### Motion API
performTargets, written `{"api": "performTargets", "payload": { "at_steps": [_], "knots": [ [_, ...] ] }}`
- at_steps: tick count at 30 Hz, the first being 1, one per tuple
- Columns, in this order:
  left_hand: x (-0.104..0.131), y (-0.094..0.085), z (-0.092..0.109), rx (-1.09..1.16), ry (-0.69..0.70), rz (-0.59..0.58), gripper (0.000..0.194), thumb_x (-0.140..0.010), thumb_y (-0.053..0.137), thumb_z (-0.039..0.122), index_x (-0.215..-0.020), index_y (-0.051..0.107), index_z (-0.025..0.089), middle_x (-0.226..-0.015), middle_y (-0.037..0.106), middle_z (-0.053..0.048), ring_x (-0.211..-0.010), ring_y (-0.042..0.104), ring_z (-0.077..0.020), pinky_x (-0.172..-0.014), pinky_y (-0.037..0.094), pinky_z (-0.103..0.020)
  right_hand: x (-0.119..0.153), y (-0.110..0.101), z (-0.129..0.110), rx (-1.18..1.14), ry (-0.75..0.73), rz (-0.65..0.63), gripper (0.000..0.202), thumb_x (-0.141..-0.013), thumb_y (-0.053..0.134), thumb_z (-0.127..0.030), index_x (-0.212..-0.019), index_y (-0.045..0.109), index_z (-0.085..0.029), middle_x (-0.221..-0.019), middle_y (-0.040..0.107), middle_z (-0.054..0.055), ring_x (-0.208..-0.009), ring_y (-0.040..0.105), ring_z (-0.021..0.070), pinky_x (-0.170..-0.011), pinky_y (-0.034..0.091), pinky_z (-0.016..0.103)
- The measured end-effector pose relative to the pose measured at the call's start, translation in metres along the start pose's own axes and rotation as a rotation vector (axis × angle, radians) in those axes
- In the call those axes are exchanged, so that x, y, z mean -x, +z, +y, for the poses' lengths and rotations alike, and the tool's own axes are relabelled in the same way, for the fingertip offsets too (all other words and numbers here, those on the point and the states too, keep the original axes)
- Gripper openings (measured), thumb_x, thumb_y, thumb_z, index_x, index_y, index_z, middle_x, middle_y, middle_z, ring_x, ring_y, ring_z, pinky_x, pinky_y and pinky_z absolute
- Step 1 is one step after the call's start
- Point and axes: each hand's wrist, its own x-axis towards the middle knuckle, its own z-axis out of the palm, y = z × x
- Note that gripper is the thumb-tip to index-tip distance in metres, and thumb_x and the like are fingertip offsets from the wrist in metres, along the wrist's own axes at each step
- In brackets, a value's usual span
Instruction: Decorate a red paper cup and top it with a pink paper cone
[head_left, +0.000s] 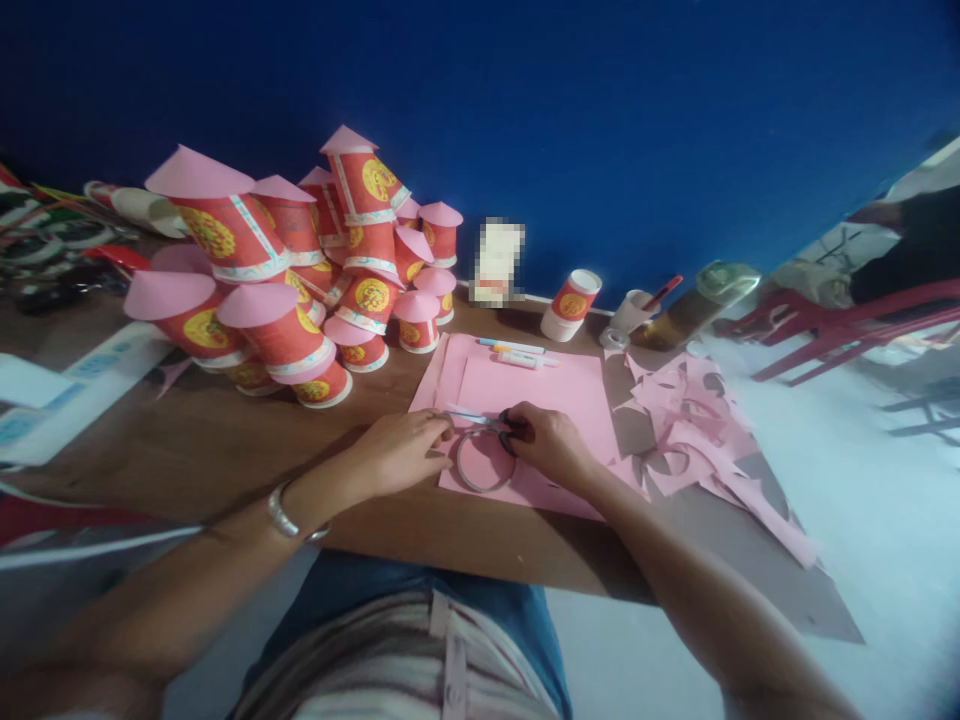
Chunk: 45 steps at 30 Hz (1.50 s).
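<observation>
Scissors (480,418) with dark handles are gripped in my right hand (546,440), their blades pointing left over pink paper (547,395). My left hand (405,452) is beside the blade tips, fingers curled in; what lies between its fingertips is too small to make out. A thin round ring (486,488) rests on the paper just below the scissors, between both hands. Beyond them, a white tube (519,358) and slim pens (510,345) lie on the paper.
Red paper-cup lanterns with pink cone tops (281,325) are stacked at the left. Pink offcuts (701,425) are heaped at the right. A red-banded cup (574,303), a tape roll (615,338) and a bottle (697,305) stand by the blue wall. A red chair (862,315) is beyond.
</observation>
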Motion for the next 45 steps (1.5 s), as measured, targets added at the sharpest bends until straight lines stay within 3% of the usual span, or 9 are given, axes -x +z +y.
{"api": "performTargets", "payload": {
  "at_steps": [14, 18, 21, 23, 29, 35, 38, 40, 45],
  "knots": [
    [0.000, 0.002, -0.005, 0.027, 0.015, 0.005, 0.019, -0.092, 0.074, 0.028, -0.110, 0.070, 0.021, -0.115, 0.080, -0.006, -0.102, 0.076, -0.0256, -0.084, 0.053, -0.034, -0.001, 0.003, 0.002, -0.044, -0.044, 0.045, 0.026, -0.082, 0.076, -0.019, -0.107, 0.076, -0.026, -0.093, 0.084, 0.001, -0.078, 0.075, 0.0194, -0.072, 0.051, 0.027],
    [0.003, 0.000, -0.005, 0.001, 0.033, 0.035, 0.015, -0.093, 0.074, 0.028, -0.106, 0.070, 0.022, -0.109, 0.079, -0.004, -0.099, 0.076, -0.0244, -0.080, 0.051, -0.033, -0.002, -0.014, 0.012, -0.115, -0.043, 0.151, 0.026, -0.085, 0.075, -0.020, -0.110, 0.076, -0.026, -0.103, 0.085, 0.003, -0.085, 0.078, 0.0203, -0.079, 0.056, 0.030],
    [0.005, -0.003, -0.003, -0.036, 0.037, 0.084, 0.004, -0.094, 0.070, 0.024, -0.097, 0.068, 0.022, -0.102, 0.079, -0.002, -0.092, 0.075, -0.0229, -0.074, 0.048, -0.031, -0.001, -0.034, 0.028, -0.011, 0.004, 0.234, 0.029, -0.084, 0.076, -0.021, -0.113, 0.077, -0.027, -0.102, 0.085, 0.003, -0.084, 0.077, 0.0209, -0.076, 0.056, 0.030],
    [0.004, -0.005, -0.001, -0.053, 0.049, 0.133, 0.003, -0.094, 0.068, 0.020, -0.092, 0.067, 0.022, -0.098, 0.079, -0.002, -0.089, 0.074, -0.0218, -0.071, 0.046, -0.031, 0.001, -0.046, 0.042, 0.099, 0.048, 0.260, 0.027, -0.085, 0.075, -0.022, -0.111, 0.079, -0.028, -0.098, 0.085, 0.003, -0.085, 0.077, 0.0220, -0.074, 0.054, 0.030],
    [-0.009, -0.020, 0.004, -0.053, 0.132, 0.392, 0.010, -0.097, 0.061, 0.017, -0.089, 0.067, 0.021, -0.092, 0.077, -0.002, -0.079, 0.069, -0.0182, -0.068, 0.044, -0.029, 0.007, -0.062, 0.080, 0.274, 0.180, 0.152, 0.027, -0.089, 0.073, -0.026, -0.115, 0.078, -0.027, -0.097, 0.082, 0.004, -0.085, 0.075, 0.0234, -0.073, 0.052, 0.031],
    [-0.035, -0.055, 0.002, 0.189, 0.221, 0.721, 0.004, -0.092, 0.066, 0.020, -0.088, 0.067, 0.019, -0.082, 0.072, 0.000, -0.070, 0.063, -0.0131, -0.066, 0.048, -0.026, 0.011, -0.070, 0.083, 0.344, 0.130, 0.077, 0.034, -0.091, 0.071, -0.021, -0.124, 0.075, -0.026, -0.111, 0.078, 0.006, -0.086, 0.073, 0.0208, -0.073, 0.051, 0.029],
    [-0.053, -0.070, 0.007, 0.348, 0.291, 0.799, 0.008, -0.091, 0.069, 0.025, -0.086, 0.068, 0.019, -0.075, 0.070, 0.001, -0.066, 0.061, -0.0118, -0.063, 0.047, -0.024, 0.008, -0.073, 0.079, 0.446, 0.115, 0.074, 0.034, -0.094, 0.071, -0.025, -0.128, 0.076, -0.027, -0.128, 0.072, 0.009, -0.096, 0.073, 0.0231, -0.073, 0.050, 0.030],
    [-0.066, -0.077, 0.014, 0.445, 0.376, 0.790, 0.010, -0.090, 0.070, 0.027, -0.086, 0.070, 0.018, -0.078, 0.072, 0.000, -0.069, 0.063, -0.0117, -0.065, 0.049, -0.024, 0.003, -0.074, 0.079, 0.524, 0.143, 0.074, 0.034, -0.096, 0.070, -0.029, -0.129, 0.077, -0.027, -0.130, 0.069, 0.012, -0.101, 0.072, 0.0262, -0.073, 0.049, 0.031],
    [-0.092, -0.080, 0.035, 0.561, 0.556, 0.547, 0.014, -0.091, 0.071, 0.031, -0.087, 0.072, 0.017, -0.078, 0.074, -0.001, -0.070, 0.064, -0.0120, -0.065, 0.051, -0.025, -0.007, -0.078, 0.088, 0.472, 0.147, -0.011, 0.029, -0.095, 0.070, -0.026, -0.121, 0.081, -0.027, -0.106, 0.076, 0.008, -0.090, 0.072, 0.0225, -0.070, 0.046, 0.028]
  ]
}}
